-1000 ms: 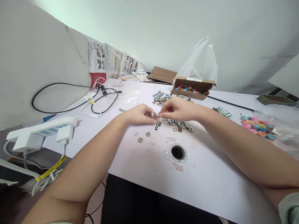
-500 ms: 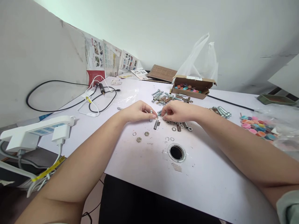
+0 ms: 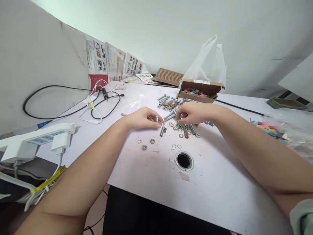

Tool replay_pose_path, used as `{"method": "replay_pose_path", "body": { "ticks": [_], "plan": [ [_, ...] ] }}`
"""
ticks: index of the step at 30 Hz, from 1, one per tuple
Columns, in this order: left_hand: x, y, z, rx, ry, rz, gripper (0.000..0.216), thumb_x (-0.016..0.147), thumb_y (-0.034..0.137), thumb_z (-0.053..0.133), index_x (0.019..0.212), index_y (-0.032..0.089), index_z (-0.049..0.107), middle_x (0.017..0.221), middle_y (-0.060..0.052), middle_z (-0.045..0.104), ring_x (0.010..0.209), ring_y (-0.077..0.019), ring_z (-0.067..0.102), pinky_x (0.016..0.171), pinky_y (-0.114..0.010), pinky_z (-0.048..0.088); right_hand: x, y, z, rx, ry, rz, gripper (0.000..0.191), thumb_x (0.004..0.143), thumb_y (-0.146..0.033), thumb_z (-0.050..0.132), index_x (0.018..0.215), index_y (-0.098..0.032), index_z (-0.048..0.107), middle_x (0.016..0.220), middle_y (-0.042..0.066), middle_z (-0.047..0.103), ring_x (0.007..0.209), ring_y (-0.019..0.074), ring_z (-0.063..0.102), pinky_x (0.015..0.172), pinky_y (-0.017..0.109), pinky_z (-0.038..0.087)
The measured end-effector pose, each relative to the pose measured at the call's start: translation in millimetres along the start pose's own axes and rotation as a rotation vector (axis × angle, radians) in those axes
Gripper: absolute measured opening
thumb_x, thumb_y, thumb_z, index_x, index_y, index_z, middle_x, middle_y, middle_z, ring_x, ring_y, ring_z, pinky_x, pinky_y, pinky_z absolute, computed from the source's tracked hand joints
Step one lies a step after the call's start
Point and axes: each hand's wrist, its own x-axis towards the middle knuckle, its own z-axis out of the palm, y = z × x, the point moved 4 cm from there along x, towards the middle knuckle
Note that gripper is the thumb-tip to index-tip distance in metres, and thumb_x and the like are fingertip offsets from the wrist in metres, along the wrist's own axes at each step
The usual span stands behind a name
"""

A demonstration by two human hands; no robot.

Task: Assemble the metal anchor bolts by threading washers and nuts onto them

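Note:
My left hand (image 3: 146, 118) is closed around a small metal bolt (image 3: 156, 118), whose end shows above the fingers. A small ring-like piece (image 3: 163, 123) shows at its fingertips. Just below lies a metal sleeve (image 3: 162, 131) on the table. My right hand (image 3: 190, 113) is bent over the pile of bolts (image 3: 169, 116) and washers, thumb and fingers pinched down among them. Whatever those fingertips hold is hidden. Loose washers (image 3: 181, 135) lie below the right hand. Nearer me are two hex nuts (image 3: 144, 147) and a thin ring (image 3: 139, 141).
A metal-rimmed hole (image 3: 184, 160) opens in the table. Behind the pile stands a cardboard box (image 3: 198, 97) with coloured pieces, beside a plastic bag (image 3: 207, 62). Cables and a tool (image 3: 105, 94) lie left, near a power strip (image 3: 36, 138). Coloured discs (image 3: 270, 130) lie right.
My right hand has moved right and slightly up over the pile, uncovering washers and bolts. The left hand stays at nearly the same place with the bolt.

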Motion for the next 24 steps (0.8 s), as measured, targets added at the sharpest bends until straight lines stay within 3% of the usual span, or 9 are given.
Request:
{"method": "replay_pose_path", "body": {
  "ticks": [4, 12, 19, 22, 24],
  "plan": [
    [-1, 0, -2, 0.072, -0.022, -0.033, 0.045, 0.074, 0.045, 0.077, 0.105, 0.014, 0.074, 0.086, -0.007, 0.073, 0.074, -0.0136, 0.064, 0.073, -0.026, 0.049, -1, -4, 0, 0.010, -0.004, -0.025, 0.028, 0.076, -0.043, 0.070, 0.096, -0.024, 0.074, 0.091, 0.006, 0.070, 0.065, 0.0177, 0.062, 0.053, 0.031, 0.039],
    [2, -6, -2, 0.050, -0.029, -0.026, 0.042, 0.075, 0.045, 0.075, 0.103, 0.013, 0.075, 0.091, -0.007, 0.074, 0.080, -0.0141, 0.064, 0.079, -0.028, 0.048, -15, -20, 12, 0.023, -0.251, -0.037, 0.024, 0.071, -0.038, 0.074, 0.091, -0.026, 0.074, 0.080, 0.001, 0.072, 0.061, 0.0161, 0.062, 0.051, 0.028, 0.039],
    [2, -10, -3, 0.043, -0.026, -0.042, 0.043, 0.073, 0.047, 0.076, 0.101, 0.015, 0.075, 0.089, -0.006, 0.074, 0.081, -0.0149, 0.064, 0.078, -0.028, 0.048, -13, -16, 21, 0.030, -0.233, -0.031, 0.014, 0.070, -0.033, 0.074, 0.081, -0.025, 0.074, 0.073, 0.000, 0.070, 0.053, 0.0131, 0.056, 0.047, 0.027, 0.036],
    [2, -9, -3, 0.026, -0.019, -0.041, 0.042, 0.072, 0.046, 0.077, 0.100, 0.015, 0.076, 0.088, -0.006, 0.074, 0.079, -0.0148, 0.065, 0.077, -0.028, 0.048, -11, -21, 18, 0.177, -0.246, -0.135, 0.017, 0.075, -0.038, 0.072, 0.079, -0.021, 0.073, 0.071, 0.002, 0.068, 0.058, 0.0136, 0.058, 0.050, 0.026, 0.039],
    [2, -10, -3, 0.008, -0.020, -0.049, 0.043, 0.071, 0.046, 0.078, 0.100, 0.014, 0.076, 0.087, -0.006, 0.074, 0.078, -0.0146, 0.065, 0.077, -0.028, 0.048, -8, -28, 12, 0.321, -0.178, -0.218, 0.023, 0.079, -0.043, 0.070, 0.081, -0.020, 0.072, 0.069, 0.002, 0.066, 0.058, 0.0125, 0.056, 0.051, 0.025, 0.039]
  ]
}}
